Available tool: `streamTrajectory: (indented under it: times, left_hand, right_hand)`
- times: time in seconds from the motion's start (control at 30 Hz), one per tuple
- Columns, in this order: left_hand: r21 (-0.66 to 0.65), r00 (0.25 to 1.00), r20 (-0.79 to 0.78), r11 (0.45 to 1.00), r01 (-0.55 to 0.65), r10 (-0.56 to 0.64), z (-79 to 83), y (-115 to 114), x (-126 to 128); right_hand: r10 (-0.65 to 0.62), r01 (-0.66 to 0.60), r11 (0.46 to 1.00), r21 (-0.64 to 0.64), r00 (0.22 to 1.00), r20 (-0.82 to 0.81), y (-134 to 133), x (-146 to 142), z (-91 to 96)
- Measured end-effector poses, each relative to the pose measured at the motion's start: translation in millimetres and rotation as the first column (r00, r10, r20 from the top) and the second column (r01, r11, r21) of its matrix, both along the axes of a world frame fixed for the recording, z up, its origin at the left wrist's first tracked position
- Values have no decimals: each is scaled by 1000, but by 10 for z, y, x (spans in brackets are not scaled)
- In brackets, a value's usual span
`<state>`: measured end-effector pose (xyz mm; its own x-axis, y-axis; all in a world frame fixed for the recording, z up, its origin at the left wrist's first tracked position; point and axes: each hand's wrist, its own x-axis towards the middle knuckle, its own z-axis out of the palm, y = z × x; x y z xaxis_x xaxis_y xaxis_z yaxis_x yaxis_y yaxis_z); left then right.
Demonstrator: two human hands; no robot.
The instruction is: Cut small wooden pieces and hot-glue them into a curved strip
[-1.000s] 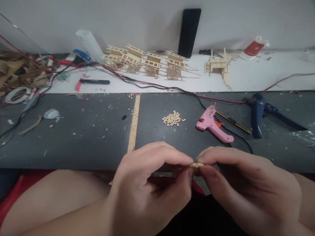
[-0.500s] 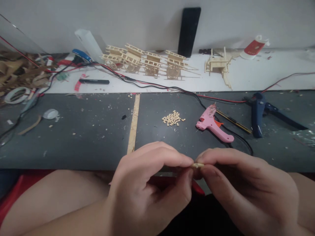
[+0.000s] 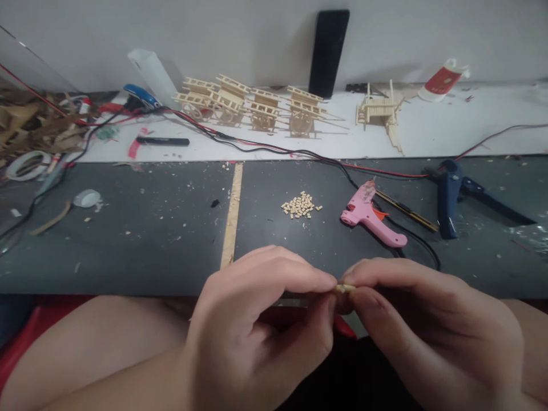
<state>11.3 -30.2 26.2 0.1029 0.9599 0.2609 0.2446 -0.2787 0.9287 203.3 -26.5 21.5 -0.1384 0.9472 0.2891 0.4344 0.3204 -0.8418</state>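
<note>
Between my two hands, low in the view, is a small pale wooden piece, mostly covered by fingertips. My left hand pinches its left end between thumb and index finger. Its right end sits in the pinch of my right hand. Beyond the hands, a little pile of short pale wooden bits lies on the grey table. Right of the pile rests a pink hot glue gun with an orange trigger.
Blue-handled cutters and a black-and-yellow craft knife lie at the right. Several miniature wooden carts stand on the white back strip, before a leaning phone. A black cable crosses the table. Tape rolls sit left.
Both hands keep nearly the same pose, still pinching the small wooden piece. The whole view has shifted very slightly; nothing on the table has moved.
</note>
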Motion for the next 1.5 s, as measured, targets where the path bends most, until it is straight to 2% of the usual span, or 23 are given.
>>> streamTrajectory:
  times: [0.53,0.93,1.23,1.5]
  left_hand:
    - [13,999,-17,999,43,-43,25,-6,-34]
    - [12,998,-22,998,57,-57,23,-3,-42]
    - [11,998,-18,999,53,-53,4,6,-52]
    - [-30,1000,-16,999,-10,9,26,-41,9]
  right_hand:
    - [20,-20,1000,13,1000,14,-14,30,26]
    - [-12,12,1000,16,1000,-5,-23,6,13]
    - [-4,4,1000,-7,1000,2,-1,-27,14]
    - [-6,6,1000,-5,1000,-1,-3,-8,40]
